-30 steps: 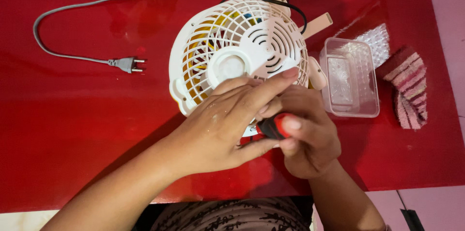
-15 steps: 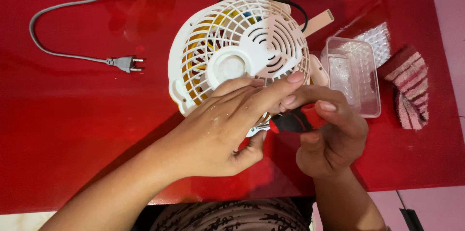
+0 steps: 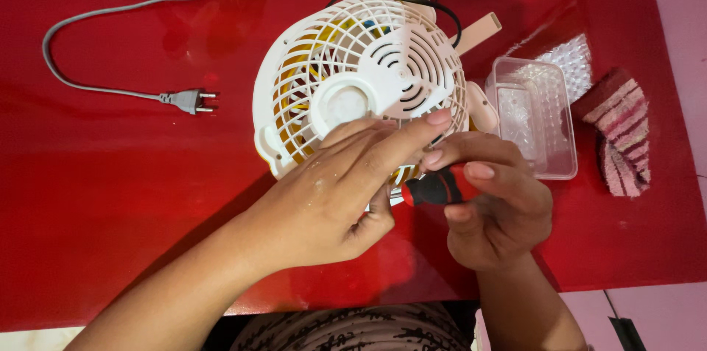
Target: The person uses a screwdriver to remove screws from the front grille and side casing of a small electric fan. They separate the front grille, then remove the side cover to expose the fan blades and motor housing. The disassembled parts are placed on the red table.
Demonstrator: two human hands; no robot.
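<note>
A small round white plastic fan (image 3: pixel 361 89) with a slatted grille lies face-up on the glossy red table (image 3: pixel 110 196), toward its far edge. The left hand (image 3: pixel 331 200) rests fingers spread on the grille's near rim. The right hand (image 3: pixel 493 207) has its grip closed around a red-and-black screwdriver handle (image 3: pixel 436 187) — long axis roughly level, running left–right, tip end pointing left under the left hand's fingers. A clear plastic box (image 3: pixel 537 119) sits right of the fan; a grey plug cord (image 3: pixel 188 99) lies left.
</note>
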